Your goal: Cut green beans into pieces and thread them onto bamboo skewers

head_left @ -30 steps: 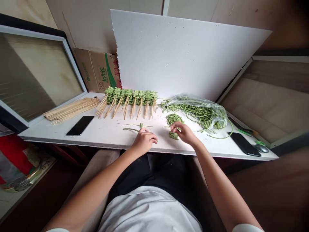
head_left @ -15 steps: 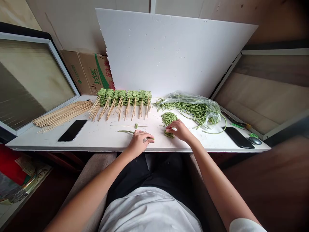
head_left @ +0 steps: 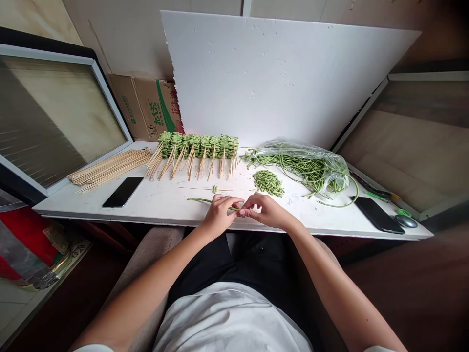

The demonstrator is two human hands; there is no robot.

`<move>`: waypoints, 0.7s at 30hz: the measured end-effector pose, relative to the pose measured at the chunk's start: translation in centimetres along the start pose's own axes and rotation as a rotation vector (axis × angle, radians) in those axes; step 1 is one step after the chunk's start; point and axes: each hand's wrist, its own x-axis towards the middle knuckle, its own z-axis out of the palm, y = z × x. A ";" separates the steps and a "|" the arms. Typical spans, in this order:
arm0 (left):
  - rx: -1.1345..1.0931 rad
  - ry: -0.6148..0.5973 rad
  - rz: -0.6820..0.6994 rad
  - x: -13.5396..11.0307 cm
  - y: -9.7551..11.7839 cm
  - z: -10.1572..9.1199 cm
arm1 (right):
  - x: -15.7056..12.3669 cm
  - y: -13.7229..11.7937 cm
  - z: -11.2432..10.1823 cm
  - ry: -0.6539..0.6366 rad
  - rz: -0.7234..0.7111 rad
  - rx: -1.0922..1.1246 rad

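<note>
Pinched at both ends: short green bean piece (head_left: 234,209). Left hand (head_left: 219,215) closes thumb and fingers on one end; right hand (head_left: 268,212) has its fingertips together on the other. Piece sits just above the front edge of the white table (head_left: 154,204), in front of me.

Long bean strand (head_left: 200,199) lies just beyond my left hand. Bare skewer (head_left: 203,188) lies behind it. Pile of cut bean pieces (head_left: 269,182) is near my right hand, with the bag of long beans (head_left: 311,166) beside it. Row of loaded skewers (head_left: 200,146) at the back; black phone (head_left: 122,191) well left.
</note>
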 end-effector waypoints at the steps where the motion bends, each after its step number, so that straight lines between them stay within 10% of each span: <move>1: 0.006 -0.016 0.003 0.0 -0.1 -0.1 | 0.0 -0.2 0.2 -0.001 -0.001 -0.011; 21: 0.242 -0.063 0.083 0.9 -0.3 -1.7 | 0.4 0.0 1.2 0.206 -0.118 -0.082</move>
